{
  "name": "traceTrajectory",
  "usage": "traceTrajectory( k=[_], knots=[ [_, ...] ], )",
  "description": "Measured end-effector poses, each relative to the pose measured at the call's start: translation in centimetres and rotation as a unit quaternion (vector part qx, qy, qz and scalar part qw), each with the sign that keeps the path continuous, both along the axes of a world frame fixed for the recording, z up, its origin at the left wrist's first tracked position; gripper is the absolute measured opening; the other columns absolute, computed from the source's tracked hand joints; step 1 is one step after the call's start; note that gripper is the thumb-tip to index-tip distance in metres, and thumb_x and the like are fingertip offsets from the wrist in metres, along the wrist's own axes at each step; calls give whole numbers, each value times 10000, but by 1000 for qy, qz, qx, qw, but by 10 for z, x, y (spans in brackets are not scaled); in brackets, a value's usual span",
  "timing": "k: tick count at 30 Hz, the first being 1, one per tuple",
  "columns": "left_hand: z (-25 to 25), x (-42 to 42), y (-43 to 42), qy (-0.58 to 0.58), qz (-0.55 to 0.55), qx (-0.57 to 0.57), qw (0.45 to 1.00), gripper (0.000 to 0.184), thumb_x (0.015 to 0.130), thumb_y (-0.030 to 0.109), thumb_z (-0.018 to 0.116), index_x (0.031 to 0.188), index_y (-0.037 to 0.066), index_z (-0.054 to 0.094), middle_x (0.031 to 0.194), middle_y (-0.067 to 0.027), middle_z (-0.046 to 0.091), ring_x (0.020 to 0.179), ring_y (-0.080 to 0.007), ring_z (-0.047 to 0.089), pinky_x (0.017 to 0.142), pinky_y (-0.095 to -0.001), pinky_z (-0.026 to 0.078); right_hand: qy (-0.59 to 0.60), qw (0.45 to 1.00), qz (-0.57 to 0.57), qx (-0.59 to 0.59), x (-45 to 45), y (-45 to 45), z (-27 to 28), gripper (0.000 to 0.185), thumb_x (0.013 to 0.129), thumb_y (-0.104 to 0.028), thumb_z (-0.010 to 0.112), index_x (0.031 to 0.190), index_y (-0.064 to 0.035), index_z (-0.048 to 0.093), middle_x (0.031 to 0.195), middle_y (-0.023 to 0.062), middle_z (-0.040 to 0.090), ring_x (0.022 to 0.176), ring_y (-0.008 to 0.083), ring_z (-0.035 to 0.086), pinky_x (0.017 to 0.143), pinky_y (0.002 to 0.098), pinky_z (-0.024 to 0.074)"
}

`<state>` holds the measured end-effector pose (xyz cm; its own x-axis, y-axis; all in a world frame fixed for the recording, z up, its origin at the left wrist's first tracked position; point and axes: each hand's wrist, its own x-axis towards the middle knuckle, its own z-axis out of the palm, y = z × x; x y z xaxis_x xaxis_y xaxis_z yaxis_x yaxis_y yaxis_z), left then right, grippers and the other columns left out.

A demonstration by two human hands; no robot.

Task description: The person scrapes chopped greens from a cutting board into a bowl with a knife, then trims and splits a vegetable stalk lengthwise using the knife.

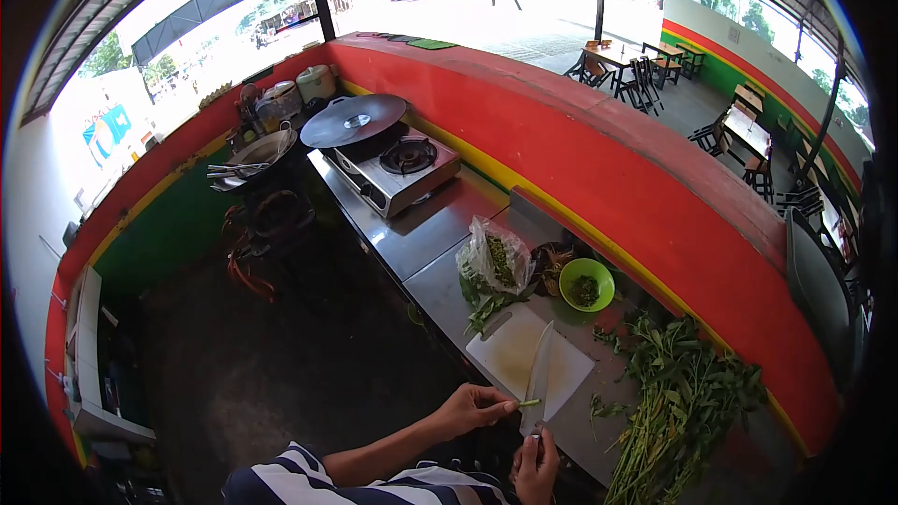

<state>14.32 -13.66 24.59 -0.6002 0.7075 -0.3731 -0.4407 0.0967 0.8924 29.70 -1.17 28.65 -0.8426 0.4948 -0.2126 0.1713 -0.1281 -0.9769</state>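
My left hand (pixel 475 409) pinches a short green stem (pixel 530 402) close to the knife blade. In my right hand (pixel 535 468), the handle of a large knife (pixel 539 372) is gripped, its broad blade pointing away from me over a white cutting board (pixel 505 348). The board lies on the steel counter (pixel 440 271). To its right spreads a big heap of leafy green stalks (pixel 687 374). Beyond the board sit a lime-green bowl (pixel 606 292) with chopped greens inside and a clear plastic bag (pixel 486 257) of green vegetables.
Farther along the counter stands a gas stove (pixel 398 168), with a large dark lid (pixel 354 121) beside it. A wok (pixel 253 159) holding utensils is at the left corner. A red wall (pixel 524 122) borders the counter; tables and chairs (pixel 622 61) are beyond it.
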Motion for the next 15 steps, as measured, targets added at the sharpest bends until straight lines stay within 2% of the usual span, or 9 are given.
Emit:
traceTrajectory(
  k=[1, 3, 6, 10, 15],
  knots=[
    [2, 1, -1, 1, -2, -3, 1000, 292, 935, 278, 714, 1056, 13, 732, 879, 13, 593, 687, -42, 484, 572, -204, 371, 1, 1000, -2, -3, 0, -1, -4, 375, 1044, -263, 525, 1215, 69, 565, 893, 147, 566, 646, 182, 479, 565, 314, 443],
    [8, 2, 1, -6, 12, 24, 1000, 286, 940, 284, 708, 1040, 17, 731, 832, 23, 596, 672, -39, 483, 569, -199, 373, 89, 987, -17, 136, -1, -1, -11, 359, 1042, -259, 531, 1173, 72, 573, 839, 131, 557, 625, 175, 476, 552, 308, 440],
    [14, 1, 4, -1, 36, 21, 999, 276, 945, 290, 703, 1014, 24, 729, 774, 38, 595, 651, -31, 476, 557, -195, 364, 118, 977, -19, 175, 2, -2, 5, 346, 1042, -260, 531, 1147, 67, 575, 785, 100, 535, 595, 144, 456, 513, 307, 413],
    [14, 3, 9, -6, 54, 56, 997, 307, 936, 318, 714, 1035, 28, 736, 717, 63, 573, 612, -25, 450, 537, -199, 345, 100, 987, -5, 125, 18, 3, -11, 326, 1040, -259, 535, 1109, 56, 584, 733, 86, 515, 578, 145, 458, 511, 308, 408],
    [19, 11, 11, -15, -17, 91, 996, 257, 938, 290, 717, 1009, 45, 743, 700, 67, 565, 598, -20, 432, 523, -191, 311, 91, 992, -5, 91, 38, 7, -26, 283, 1038, -275, 544, 1048, 3, 595, 665, 40, 461, 547, 108, 415, 498, 265, 380]
  ],
)
